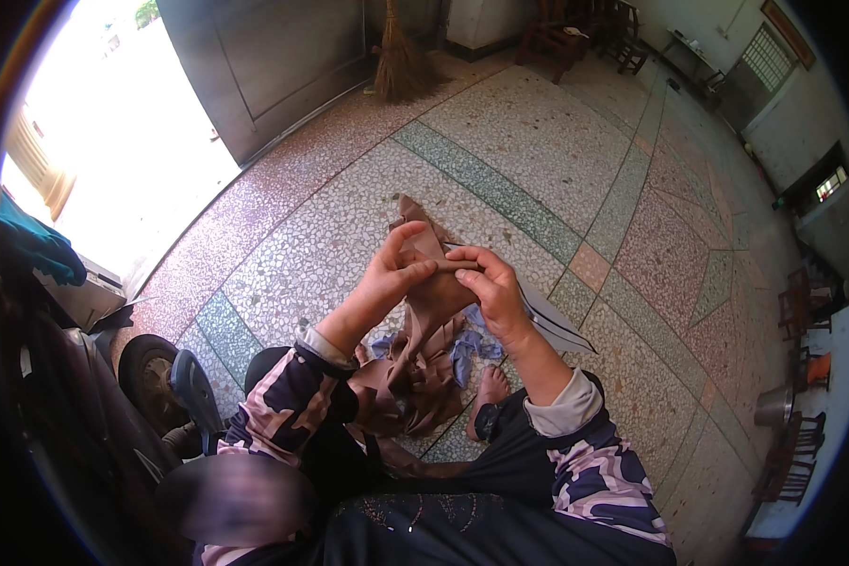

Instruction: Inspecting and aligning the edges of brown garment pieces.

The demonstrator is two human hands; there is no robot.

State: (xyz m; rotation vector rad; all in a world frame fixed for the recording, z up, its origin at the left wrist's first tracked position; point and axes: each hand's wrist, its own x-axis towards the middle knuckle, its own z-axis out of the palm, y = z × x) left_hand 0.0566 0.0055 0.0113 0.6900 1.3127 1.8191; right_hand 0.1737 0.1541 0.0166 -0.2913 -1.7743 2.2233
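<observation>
The brown cloth (437, 307) hangs mid-view, its folded edge pinched in both closed grips: left hand (387, 275) at ten o'clock, right hand (495, 294) at three. Work looks unfinished, with a loose brown heap (410, 391) at six o'clock.

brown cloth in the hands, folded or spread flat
Folded where held: the brown cloth doubles over between left hand and right hand, hanging creased below.

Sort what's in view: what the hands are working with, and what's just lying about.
Being worked:
loose brown cloth, pinched by left hand and right hand

Apparently just about:
bushy straw broom
round silver metal bucket
bunched teal fabric
</observation>
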